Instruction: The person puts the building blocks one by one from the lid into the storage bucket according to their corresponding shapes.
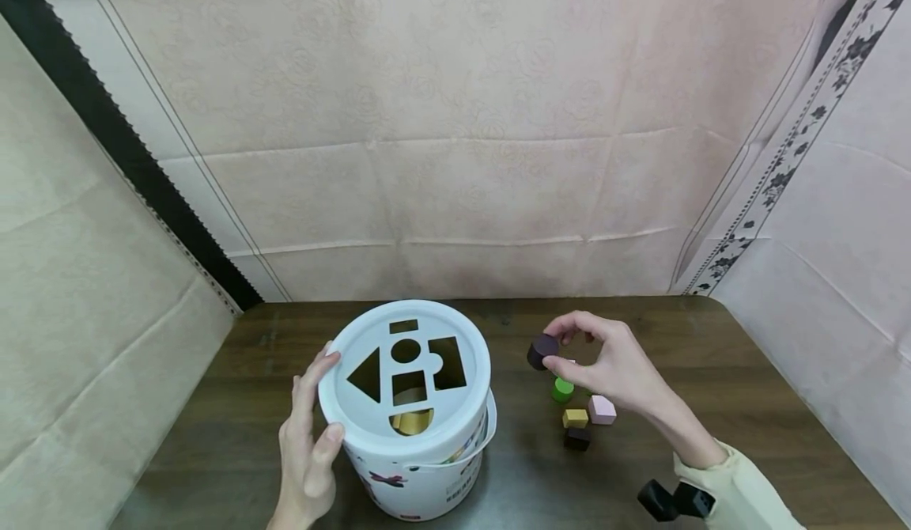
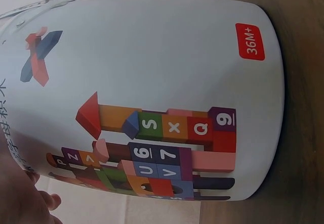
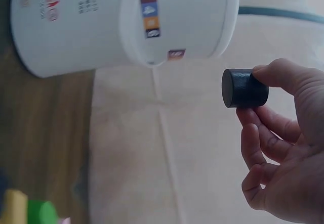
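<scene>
A white bucket [image 1: 427, 492] with printed block pictures stands on the wooden table, topped by a pale lid [image 1: 443, 318] with variously shaped holes. My left hand [image 1: 308, 443] rests against the lid's left edge, thumb and fingers spread along the rim. Through the lowest round hole, something yellow shows inside. To the right of the bucket, my right hand [image 1: 608, 360] pinches a dark cylinder block [image 1: 542, 351] between thumb and fingers, raised off the table. The right wrist view shows the cylinder [image 3: 245, 88] held on its side, apart from the bucket.
Below the right hand, a green round block [image 1: 563, 390], a yellow block [image 1: 575, 418], a black block [image 1: 577, 439] and a light pink block [image 1: 602, 410] lie grouped on the table [image 1: 662, 482]. The bucket's white handle [image 1: 491, 427] hangs at its right side. Cloth surrounds the table.
</scene>
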{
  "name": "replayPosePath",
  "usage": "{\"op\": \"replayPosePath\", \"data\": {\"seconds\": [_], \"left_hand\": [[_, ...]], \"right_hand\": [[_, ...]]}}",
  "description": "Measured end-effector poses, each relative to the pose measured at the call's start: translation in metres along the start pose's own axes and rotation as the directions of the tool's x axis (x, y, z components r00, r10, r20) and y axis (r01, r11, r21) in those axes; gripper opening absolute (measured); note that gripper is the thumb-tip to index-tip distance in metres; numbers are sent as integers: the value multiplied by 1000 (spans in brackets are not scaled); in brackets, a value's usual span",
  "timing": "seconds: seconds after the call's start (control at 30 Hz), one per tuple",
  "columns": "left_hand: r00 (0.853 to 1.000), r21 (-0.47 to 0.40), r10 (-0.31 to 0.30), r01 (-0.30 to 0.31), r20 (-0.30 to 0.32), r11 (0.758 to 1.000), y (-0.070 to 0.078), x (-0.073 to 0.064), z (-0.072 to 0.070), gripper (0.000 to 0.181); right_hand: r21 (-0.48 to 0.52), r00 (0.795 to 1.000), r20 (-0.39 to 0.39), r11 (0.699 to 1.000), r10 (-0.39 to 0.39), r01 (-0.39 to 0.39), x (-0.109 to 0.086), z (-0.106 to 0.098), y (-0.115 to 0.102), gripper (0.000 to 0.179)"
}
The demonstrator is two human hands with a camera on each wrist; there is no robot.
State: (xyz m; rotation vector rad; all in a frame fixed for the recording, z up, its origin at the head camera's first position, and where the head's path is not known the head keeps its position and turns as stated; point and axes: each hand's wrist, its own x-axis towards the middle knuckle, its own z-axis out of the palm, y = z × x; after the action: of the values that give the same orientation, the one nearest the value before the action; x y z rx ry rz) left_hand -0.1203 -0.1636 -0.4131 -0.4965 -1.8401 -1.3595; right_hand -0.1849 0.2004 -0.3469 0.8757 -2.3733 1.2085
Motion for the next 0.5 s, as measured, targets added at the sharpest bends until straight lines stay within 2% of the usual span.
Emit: {"op": "replayPosePath", "data": {"seconds": [0.2, 0.5], "left_hand": [[1000, 2, -3, 3, 3, 1000, 0, 0, 0, 56], [1000, 8, -16, 16, -2, 1000, -1, 0, 0, 56]], "right_hand": [[34, 1000, 27, 999, 2, -3, 19, 5, -15, 30], [85, 998, 60, 996, -5, 0, 36, 15, -34, 31]]}}
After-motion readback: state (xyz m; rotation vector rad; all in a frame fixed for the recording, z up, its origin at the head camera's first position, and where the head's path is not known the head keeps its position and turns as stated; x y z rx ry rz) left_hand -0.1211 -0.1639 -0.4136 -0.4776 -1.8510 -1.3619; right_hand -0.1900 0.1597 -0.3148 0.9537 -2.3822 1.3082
